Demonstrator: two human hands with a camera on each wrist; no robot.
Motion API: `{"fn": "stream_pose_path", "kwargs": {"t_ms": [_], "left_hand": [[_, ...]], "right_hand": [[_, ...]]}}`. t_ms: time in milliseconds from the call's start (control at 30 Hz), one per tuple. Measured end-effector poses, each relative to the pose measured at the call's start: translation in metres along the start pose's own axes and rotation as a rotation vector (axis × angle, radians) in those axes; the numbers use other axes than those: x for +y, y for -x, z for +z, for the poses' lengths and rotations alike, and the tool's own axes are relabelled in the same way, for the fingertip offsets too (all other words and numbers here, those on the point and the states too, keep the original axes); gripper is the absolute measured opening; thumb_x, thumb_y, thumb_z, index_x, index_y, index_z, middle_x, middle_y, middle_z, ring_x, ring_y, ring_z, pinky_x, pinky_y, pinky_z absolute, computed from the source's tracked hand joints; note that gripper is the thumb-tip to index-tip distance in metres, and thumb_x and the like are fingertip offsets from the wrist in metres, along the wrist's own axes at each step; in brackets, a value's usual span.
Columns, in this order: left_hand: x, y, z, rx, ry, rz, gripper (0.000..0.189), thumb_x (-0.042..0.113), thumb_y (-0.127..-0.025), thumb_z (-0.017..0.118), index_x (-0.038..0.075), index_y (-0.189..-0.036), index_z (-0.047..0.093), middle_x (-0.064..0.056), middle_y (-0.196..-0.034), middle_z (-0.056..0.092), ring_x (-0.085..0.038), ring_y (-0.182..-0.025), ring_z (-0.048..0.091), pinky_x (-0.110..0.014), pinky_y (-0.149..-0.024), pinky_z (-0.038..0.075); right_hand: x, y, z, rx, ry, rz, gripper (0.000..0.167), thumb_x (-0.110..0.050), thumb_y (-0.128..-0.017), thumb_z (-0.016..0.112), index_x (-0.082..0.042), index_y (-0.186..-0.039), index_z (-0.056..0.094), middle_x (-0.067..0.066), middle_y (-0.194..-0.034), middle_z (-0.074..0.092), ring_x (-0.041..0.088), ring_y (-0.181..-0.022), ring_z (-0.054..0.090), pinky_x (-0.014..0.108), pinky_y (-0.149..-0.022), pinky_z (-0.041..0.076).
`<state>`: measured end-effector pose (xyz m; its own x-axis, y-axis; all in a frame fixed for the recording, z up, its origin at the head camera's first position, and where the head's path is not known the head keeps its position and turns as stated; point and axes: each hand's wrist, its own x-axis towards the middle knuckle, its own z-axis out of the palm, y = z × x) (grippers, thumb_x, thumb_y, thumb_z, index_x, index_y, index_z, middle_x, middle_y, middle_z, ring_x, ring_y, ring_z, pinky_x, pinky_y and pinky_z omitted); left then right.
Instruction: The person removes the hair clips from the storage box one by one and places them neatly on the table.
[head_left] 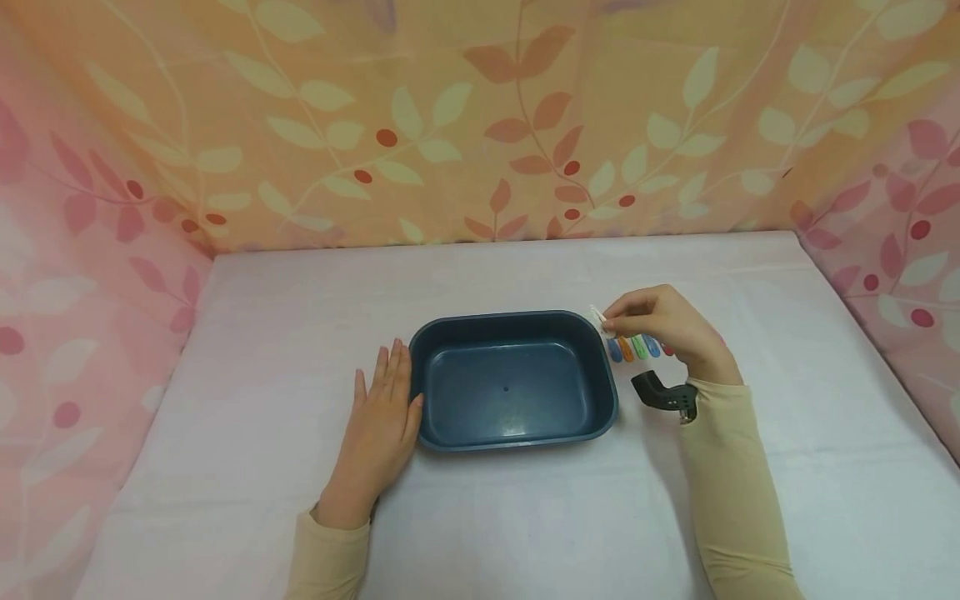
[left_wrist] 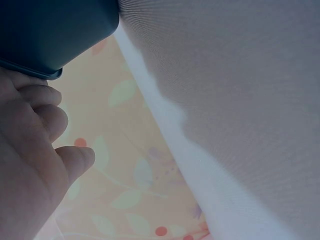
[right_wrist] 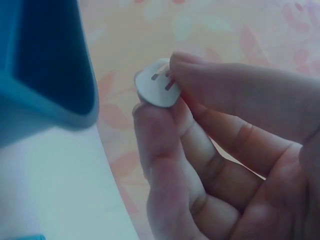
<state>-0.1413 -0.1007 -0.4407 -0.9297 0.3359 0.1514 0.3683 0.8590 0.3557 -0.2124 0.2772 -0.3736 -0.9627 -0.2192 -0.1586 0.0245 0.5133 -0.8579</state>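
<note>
My right hand (head_left: 667, 323) pinches a small white clip (right_wrist: 156, 86) between thumb and fingertips, just off the right rim of a dark blue basin (head_left: 517, 443). In the right wrist view the clip shows a rounded flat end with narrow slots. Below that hand lies a row of several small coloured clips (head_left: 626, 348), blue, orange, green and red, partly covered by the hand. My left hand (head_left: 378, 429) lies along the basin's left side, fingers straight, fingertips at its rim.
White cloth (head_left: 510, 525) covers the table. A patterned curtain (head_left: 450, 125) hangs behind it, with pink patterned cloth on both sides. A black wrist camera mount (head_left: 663, 393) juts from the right sleeve, close to the basin.
</note>
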Motion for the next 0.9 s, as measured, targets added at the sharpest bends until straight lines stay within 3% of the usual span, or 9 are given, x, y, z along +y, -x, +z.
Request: {"fn": "stream_pose_path", "kwargs": {"t_ms": [133, 200, 333, 467, 700, 900], "left_hand": [[0.0, 0.0, 0.0, 0.004, -0.003, 0.004, 0.063, 0.022, -0.098, 0.045, -0.006, -0.147, 0.017, -0.015, -0.156, 0.011, -0.033, -0.142, 0.011, -0.059, -0.109, 0.006], [0.0, 0.0, 0.0, 0.005, -0.003, 0.005, 0.063, 0.022, -0.098, 0.045, -0.006, -0.147, 0.018, -0.016, -0.156, 0.011, -0.033, -0.143, 0.01, -0.059, -0.109, 0.006], [0.0, 0.0, 0.0, 0.002, -0.003, 0.005, 0.062, 0.022, -0.099, 0.044, -0.006, -0.147, 0.018, -0.016, -0.155, 0.011, -0.033, -0.143, 0.009, -0.059, -0.109, 0.007], [0.0, 0.0, 0.0, -0.002, -0.004, 0.003, 0.061, 0.022, -0.099, 0.043, -0.006, -0.147, 0.018, -0.016, -0.155, 0.01, -0.033, -0.143, 0.009, -0.059, -0.109, 0.006], [-0.001, 0.0, 0.0, -0.001, -0.003, -0.001, 0.062, 0.022, -0.098, 0.045, -0.006, -0.147, 0.018, -0.016, -0.155, 0.011, -0.033, -0.143, 0.01, -0.059, -0.109, 0.006], [-0.001, 0.0, 0.0, -0.004, 0.001, -0.003, 0.062, 0.022, -0.099, 0.044, -0.006, -0.147, 0.017, -0.015, -0.156, 0.011, -0.032, -0.143, 0.007, -0.058, -0.11, 0.005]], "right_hand": [[0.004, 0.003, -0.006, 0.019, 0.042, 0.011, 0.02, -0.016, -0.083, 0.072, 0.0, -0.094, 0.071, 0.0, -0.075, 0.069, 0.018, -0.057, 0.053, 0.028, -0.04, 0.035], [0.006, 0.004, -0.008, 0.024, 0.043, 0.013, 0.02, -0.016, -0.084, 0.072, 0.0, -0.094, 0.071, 0.0, -0.074, 0.069, 0.017, -0.055, 0.052, 0.029, -0.039, 0.035], [0.008, 0.007, -0.012, 0.03, 0.033, 0.015, 0.023, -0.015, -0.085, 0.071, 0.004, -0.096, 0.07, 0.001, -0.077, 0.069, 0.018, -0.064, 0.058, 0.031, -0.054, 0.045], [0.008, 0.008, -0.016, 0.04, 0.027, 0.031, 0.026, -0.015, -0.085, 0.071, 0.006, -0.1, 0.069, 0.0, -0.081, 0.07, 0.02, -0.074, 0.06, 0.032, -0.066, 0.048], [0.021, 0.014, -0.03, 0.052, 0.002, 0.055, 0.026, -0.015, -0.087, 0.068, 0.007, -0.102, 0.067, -0.001, -0.083, 0.07, 0.021, -0.079, 0.063, 0.032, -0.073, 0.05], [0.036, 0.02, -0.045, 0.087, 0.011, 0.054, 0.026, -0.015, -0.088, 0.067, 0.006, -0.102, 0.067, -0.005, -0.084, 0.069, 0.016, -0.081, 0.064, 0.024, -0.074, 0.05]]}}
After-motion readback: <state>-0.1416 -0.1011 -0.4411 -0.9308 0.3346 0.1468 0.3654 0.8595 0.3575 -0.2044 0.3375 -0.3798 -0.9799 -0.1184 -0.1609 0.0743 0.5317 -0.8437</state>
